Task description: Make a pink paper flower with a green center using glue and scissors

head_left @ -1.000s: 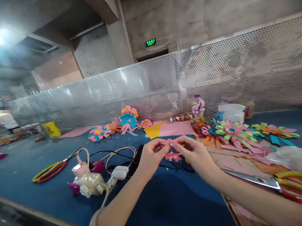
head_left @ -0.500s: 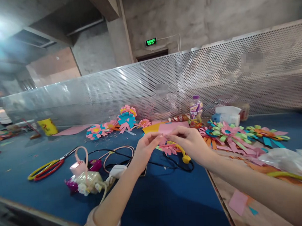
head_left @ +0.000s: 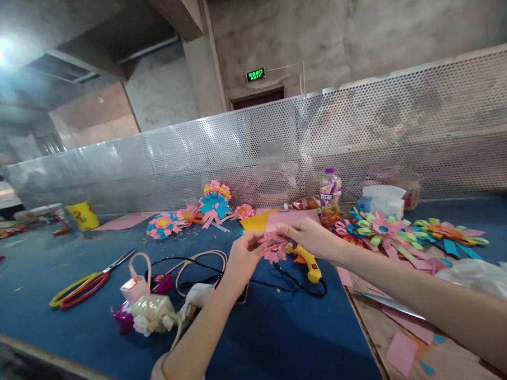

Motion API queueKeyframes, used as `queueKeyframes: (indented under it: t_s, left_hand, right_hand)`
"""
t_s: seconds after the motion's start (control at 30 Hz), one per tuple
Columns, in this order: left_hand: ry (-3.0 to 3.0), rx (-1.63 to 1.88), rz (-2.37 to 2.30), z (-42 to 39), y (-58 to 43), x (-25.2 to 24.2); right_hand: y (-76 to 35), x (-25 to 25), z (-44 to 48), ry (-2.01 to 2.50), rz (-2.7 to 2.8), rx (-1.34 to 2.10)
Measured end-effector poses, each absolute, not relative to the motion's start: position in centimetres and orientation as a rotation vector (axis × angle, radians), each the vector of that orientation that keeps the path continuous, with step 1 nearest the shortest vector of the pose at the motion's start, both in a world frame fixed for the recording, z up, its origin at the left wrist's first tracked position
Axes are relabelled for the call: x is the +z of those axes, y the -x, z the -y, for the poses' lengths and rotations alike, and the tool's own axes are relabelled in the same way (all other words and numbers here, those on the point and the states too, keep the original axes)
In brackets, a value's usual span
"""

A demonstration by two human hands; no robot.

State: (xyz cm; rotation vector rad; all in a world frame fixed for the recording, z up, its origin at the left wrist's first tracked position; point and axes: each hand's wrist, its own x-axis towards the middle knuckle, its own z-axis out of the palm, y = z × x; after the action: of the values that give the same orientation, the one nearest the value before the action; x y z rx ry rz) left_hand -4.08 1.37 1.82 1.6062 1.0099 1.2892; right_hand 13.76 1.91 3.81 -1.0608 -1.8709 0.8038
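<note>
Over the table (head_left: 302, 333), left hand (head_left: 243, 260) is gripping the pink piece (head_left: 269, 237) by its left side, fingers pinched closed; right hand (head_left: 309, 237) is sitting at its upper right edge, can't tell if those fingers are gripping. Flower (head_left: 275, 255) is showing just below the piece, contact unclear; neither is showing a clear long axis. Glue gun (head_left: 311, 264) is lying just right of the flower, long axis slanting down-right, right hand being nearer.
</note>
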Motion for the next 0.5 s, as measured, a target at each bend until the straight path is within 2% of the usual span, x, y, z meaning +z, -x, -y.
queueKeyframes:
  t_s: [0.13,0.33,0.5]
  left_hand:
    - [-1.443,1.363,-1.039,-1.6,4.2,1.4]
    - [-1.275,1.332,-0.87,-1.2,3.7,1.4]
    - [-1.303,1.258,-0.807,-0.7,3.2,1.3]
  right_hand:
    - [-14.3,3.2,-1.9,1.088,1.827,0.723]
    - [-14.5,2.8,-0.2,0.774,2.09,-0.136]
    - [-13.8,2.4,0.7,0.755,2.208,-0.361]
